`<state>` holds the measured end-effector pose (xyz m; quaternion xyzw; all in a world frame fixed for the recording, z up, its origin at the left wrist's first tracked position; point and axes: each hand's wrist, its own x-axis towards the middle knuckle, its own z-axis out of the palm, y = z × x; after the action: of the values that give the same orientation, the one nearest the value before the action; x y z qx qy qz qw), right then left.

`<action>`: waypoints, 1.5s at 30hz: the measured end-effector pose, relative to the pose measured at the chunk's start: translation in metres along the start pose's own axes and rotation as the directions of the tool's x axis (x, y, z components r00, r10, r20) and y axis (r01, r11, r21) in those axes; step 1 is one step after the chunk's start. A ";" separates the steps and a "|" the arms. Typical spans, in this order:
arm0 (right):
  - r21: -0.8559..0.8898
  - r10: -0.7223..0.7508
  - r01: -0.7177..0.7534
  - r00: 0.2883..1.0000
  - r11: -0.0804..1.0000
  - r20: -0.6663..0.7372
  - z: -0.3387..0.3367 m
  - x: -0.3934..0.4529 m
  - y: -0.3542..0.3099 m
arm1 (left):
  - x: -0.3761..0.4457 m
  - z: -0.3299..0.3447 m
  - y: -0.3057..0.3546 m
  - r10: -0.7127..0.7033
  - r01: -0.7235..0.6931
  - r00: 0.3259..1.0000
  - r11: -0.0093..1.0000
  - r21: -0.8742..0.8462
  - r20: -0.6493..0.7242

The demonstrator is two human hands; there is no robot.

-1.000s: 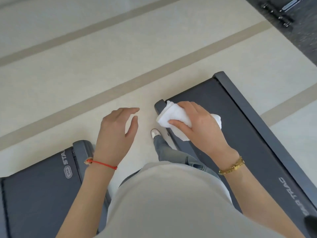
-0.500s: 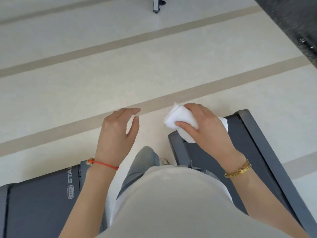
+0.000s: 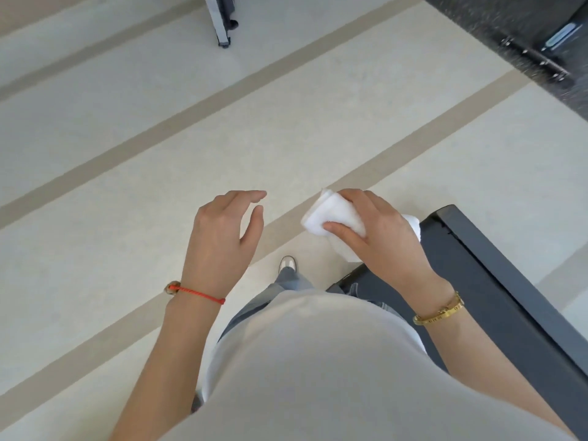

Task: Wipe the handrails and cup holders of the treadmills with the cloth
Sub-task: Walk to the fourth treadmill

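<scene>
My right hand (image 3: 378,237) grips a folded white cloth (image 3: 327,218) in front of my body, above the floor. My left hand (image 3: 222,237) hovers beside it with loosely curved fingers and holds nothing. The rear end of a dark grey treadmill deck (image 3: 496,281) lies at the lower right, below and right of my right hand. No handrail or cup holder shows in this view.
Pale floor with tan stripes (image 3: 191,128) spreads ahead. A metal equipment foot (image 3: 222,23) stands at the top centre. A dark mat with another machine's base (image 3: 547,49) fills the top right corner. My shoe (image 3: 288,264) steps forward between my hands.
I have walked forward past the treadmill ends: the left treadmill has dropped out of view and the right one has slid to the lower right. Both hands kept their poses.
</scene>
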<state>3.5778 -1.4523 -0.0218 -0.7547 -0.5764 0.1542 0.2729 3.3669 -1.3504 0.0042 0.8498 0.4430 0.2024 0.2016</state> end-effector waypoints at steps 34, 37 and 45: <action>0.238 0.693 -0.716 0.447 0.656 -0.565 -0.190 0.202 0.267 | 0.506 0.249 0.271 0.812 -0.713 0.466 0.579 -0.396 0.351; 0.276 0.720 -0.747 0.366 0.605 -0.590 -0.211 0.206 0.293 | 0.528 0.277 0.312 0.849 -0.728 0.378 0.519 -0.447 0.369; 0.373 0.778 -0.821 0.130 0.432 -0.615 -0.249 0.211 0.367 | 0.573 0.363 0.411 0.909 -0.733 0.151 0.367 -0.572 0.389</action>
<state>4.0634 -1.3778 -0.0211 -0.9412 0.0709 -0.0490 0.3266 4.1341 -1.1478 0.0098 0.9249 -0.2308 0.0186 0.3015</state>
